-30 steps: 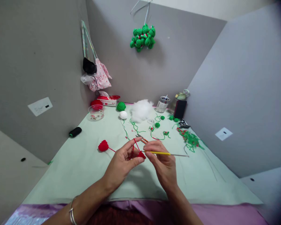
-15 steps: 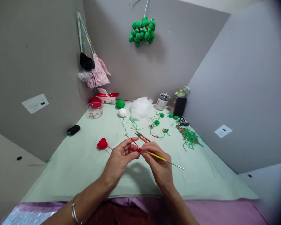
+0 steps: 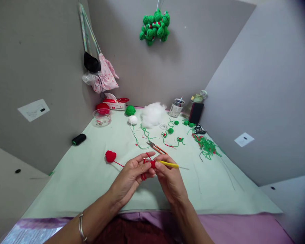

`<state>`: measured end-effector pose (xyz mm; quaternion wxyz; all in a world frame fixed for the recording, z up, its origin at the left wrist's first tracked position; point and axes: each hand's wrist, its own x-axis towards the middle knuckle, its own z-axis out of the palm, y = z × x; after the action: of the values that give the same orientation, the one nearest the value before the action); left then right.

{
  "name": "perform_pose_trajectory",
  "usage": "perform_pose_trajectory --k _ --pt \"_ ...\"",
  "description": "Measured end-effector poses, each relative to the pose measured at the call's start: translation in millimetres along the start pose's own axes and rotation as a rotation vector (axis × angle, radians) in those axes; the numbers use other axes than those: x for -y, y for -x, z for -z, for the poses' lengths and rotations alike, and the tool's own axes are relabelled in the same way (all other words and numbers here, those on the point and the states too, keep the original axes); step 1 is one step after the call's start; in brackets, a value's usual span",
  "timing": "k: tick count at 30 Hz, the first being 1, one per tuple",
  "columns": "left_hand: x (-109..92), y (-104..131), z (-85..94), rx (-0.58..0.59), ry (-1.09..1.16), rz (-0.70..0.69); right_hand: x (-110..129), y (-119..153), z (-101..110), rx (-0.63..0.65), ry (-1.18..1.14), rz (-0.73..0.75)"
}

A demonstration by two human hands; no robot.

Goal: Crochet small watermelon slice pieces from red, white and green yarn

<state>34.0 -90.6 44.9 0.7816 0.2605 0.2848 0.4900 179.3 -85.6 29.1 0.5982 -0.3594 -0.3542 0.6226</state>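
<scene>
My left hand [image 3: 134,173] pinches a small red crochet piece [image 3: 153,164], with red yarn looped over its raised finger and around its lower fingers. My right hand [image 3: 169,173] grips a crochet hook [image 3: 169,164] by its yellow handle. The hook's metal tip reaches left across the top of the red piece, while its other thin end points right. From the left hand a strand runs to a red yarn ball [image 3: 110,156] on the table. Orange-handled thread snips [image 3: 157,148] lie just beyond the fingers.
White stuffing [image 3: 153,115], a green yarn ball [image 3: 130,110] and a white yarn ball [image 3: 133,120] sit at the back. Green and red yarn scraps [image 3: 207,147] lie right. A black thread spool [image 3: 79,139] is at left, a clear tub [image 3: 102,118] behind it.
The hook has turned from sloping down to the right to nearly level, its tip now showing at the red piece. The red loop on my left finger has shortened, and the view has shifted slightly.
</scene>
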Motion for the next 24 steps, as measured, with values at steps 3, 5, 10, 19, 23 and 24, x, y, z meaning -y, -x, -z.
perform_pose_trajectory --k 3,5,10,19,23,24 --pt "2.5 -0.2 1.1 0.003 0.025 0.002 0.0 -0.4 -1.2 0.034 -0.125 -0.120" --pt "3.7 0.1 0.8 -0.035 0.019 -0.010 -1.5 0.7 0.1 0.018 -0.110 -0.109" --pt "4.9 -0.6 1.5 -0.079 -0.042 -0.031 -6.3 5.0 7.0 -0.058 0.075 0.052" --pt "4.7 -4.4 7.6 -0.068 -0.113 -0.022 -4.4 2.3 9.7 0.003 -0.230 -0.160" --pt "1.6 -1.3 9.7 -0.064 -0.213 -0.060 -6.2 1.9 13.1 0.005 -0.384 -0.246" --pt "-2.3 -1.0 12.3 -0.066 -0.277 -0.085 -5.1 2.1 14.2 -0.002 -0.417 -0.255"
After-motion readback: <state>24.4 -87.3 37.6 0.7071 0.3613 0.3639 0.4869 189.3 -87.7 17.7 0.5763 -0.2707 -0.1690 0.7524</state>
